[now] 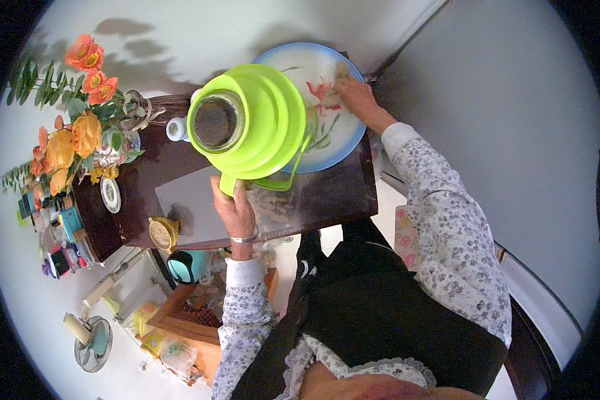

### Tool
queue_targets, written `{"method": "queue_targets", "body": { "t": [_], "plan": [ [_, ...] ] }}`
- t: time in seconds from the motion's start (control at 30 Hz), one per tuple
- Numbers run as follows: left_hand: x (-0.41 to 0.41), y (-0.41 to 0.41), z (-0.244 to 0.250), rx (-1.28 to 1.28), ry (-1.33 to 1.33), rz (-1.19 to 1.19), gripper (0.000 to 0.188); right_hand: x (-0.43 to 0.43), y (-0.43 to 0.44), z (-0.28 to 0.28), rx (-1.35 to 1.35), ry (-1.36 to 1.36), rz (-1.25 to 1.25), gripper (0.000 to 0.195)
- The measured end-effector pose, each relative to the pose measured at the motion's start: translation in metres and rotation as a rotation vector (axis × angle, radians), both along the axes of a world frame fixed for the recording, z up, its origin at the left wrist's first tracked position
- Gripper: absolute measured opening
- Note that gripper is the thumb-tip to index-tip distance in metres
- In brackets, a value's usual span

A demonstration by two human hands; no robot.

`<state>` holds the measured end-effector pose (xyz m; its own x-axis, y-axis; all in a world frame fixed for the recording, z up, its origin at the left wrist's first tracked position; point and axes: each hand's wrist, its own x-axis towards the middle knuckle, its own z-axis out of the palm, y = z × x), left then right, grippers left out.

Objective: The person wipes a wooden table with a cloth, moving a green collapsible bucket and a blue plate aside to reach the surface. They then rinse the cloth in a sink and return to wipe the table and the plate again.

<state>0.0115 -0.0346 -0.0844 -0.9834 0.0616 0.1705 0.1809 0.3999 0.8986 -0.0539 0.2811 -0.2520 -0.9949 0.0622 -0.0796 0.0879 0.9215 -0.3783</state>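
Note:
My left hand (235, 214) grips the handle of a lime-green thermos jug (280, 120). The jug's round mouth faces the camera, with no lid on it, and its inside looks dark. A thin green carrying loop hangs at its lower right side. Behind the jug is a round enamel tray (347, 137) with a blue rim and painted red flowers, partly hidden by the jug. Over the tray's upper right part is my right hand (354, 97), its fingers bent and blurred. Whether those fingers hold or touch anything cannot be made out.
A dark wooden table (147, 165) bears a pale sheet (200, 200), a gold cup-like container (163, 233) at its edge, a small white oval dish (110, 195) and a light-blue bottle (177, 129). Artificial flowers (82, 135) stand left. Walls border the table; a fan (94, 345) is lower left.

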Motion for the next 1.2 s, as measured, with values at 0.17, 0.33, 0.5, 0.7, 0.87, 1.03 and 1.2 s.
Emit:
{"method": "queue_targets", "body": {
  "t": [0.17,0.33,0.5,0.7,0.87,1.03,1.2],
  "plan": [
    [0.002,-0.003,-0.004,0.003,-0.036,0.011,0.015,-0.046,-0.015,0.008,-0.426,0.427,0.037,0.021],
    [0.012,0.002,0.000,-0.023,-0.055,0.049,0.014,-0.131,-0.073,-0.003,-0.272,0.670,0.425,0.024],
    [0.011,0.008,0.006,0.022,-0.075,0.069,0.014,-0.167,-0.081,-0.027,0.038,0.740,0.464,0.032],
    [0.013,0.002,-0.001,0.058,-0.069,0.060,0.013,-0.144,-0.045,-0.010,0.031,0.709,0.358,0.033],
    [0.010,0.001,-0.001,0.017,-0.056,0.028,0.012,-0.129,-0.002,-0.015,-0.377,0.249,0.029,0.029],
    [0.010,0.000,-0.003,0.011,-0.035,0.034,0.013,-0.064,0.015,0.002,0.133,0.309,-0.098,0.036],
    [0.009,-0.002,-0.007,0.024,-0.047,0.002,0.014,-0.007,0.024,-0.006,0.307,0.412,-0.159,0.027]
  ]
}}
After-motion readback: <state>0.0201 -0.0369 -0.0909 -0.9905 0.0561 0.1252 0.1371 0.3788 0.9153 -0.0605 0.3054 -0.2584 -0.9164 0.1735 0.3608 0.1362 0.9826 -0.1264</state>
